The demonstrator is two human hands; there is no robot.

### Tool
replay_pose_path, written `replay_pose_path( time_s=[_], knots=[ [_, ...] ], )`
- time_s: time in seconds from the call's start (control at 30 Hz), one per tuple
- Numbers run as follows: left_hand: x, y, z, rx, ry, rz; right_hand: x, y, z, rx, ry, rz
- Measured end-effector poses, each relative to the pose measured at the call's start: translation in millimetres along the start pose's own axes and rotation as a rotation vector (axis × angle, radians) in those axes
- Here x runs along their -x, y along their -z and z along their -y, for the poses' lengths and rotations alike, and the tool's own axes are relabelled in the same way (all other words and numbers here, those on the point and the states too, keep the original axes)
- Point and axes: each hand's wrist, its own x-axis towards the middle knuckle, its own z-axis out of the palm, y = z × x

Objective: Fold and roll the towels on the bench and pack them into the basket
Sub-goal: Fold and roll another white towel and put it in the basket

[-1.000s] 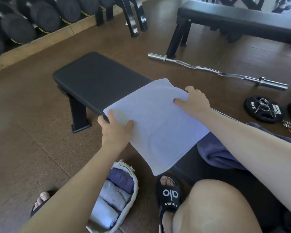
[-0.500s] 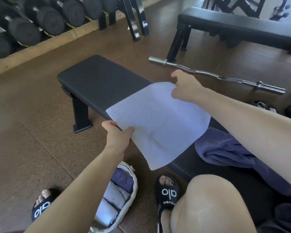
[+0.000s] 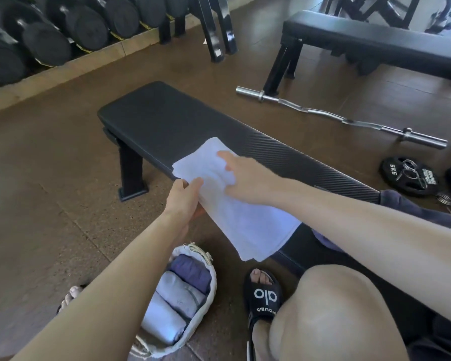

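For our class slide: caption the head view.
Left hand grips white towel folded on bench; right hand presses it flat.

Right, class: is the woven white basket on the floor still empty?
No: the woven white basket already holds three rolled towels side by side.

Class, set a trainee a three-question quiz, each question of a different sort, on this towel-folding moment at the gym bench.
1. True or false: the white towel lies wholly on the bench.
2. How many rolled towels show in the basket: A two, B three, C five?
3. Which hand presses flat on the towel, and what does the other do?

Key
1. False: its near end hangs over the bench's edge.
2. B.
3. The right hand presses on top; the left hand pinches the towel's edge.
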Motion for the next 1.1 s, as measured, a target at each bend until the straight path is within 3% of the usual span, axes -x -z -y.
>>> replay_pose_path(
  time_s=[0.1, 0.23, 0.43, 0.53, 0.83, 0.97, 1.1],
  knots=[
    [-2.8, -1.0, -9.8, -0.061, -0.031, -0.093, -6.2, 7.6, -29.7, 0.019, -0.112, -0.126],
    [-17.6, 4.4, -20.7, -0.221, -0.156, -0.290, -8.4, -15.3, -49.8, 0.175, -0.099, -0.232],
    [-30.3, 11.5, -35.4, -0.210, -0.300, -0.343, -8.8, -43.3, -71.6, 0.290, 0.058, -0.376],
    [-36.0, 15.0, -34.1, -0.292, -0.281, -0.346, -3.7, -57.2, -79.1, 0.306, 0.068, -0.400],
    [-36.7, 13.5, -36.0, -0.407, -0.219, -0.361, -1.9, -30.4, -61.9, 0.009, -0.084, -0.340],
    [-11.9, 2.9, -21.6, -0.346, -0.142, -0.270, 5.2, -12.0, -58.1, -0.213, -0.256, -0.174],
    [25.9, -17.5, 3.5, -0.339, -0.140, -0.152, 13.5, -5.2, -61.8, -0.158, -0.336, -0.084]
  ],
)
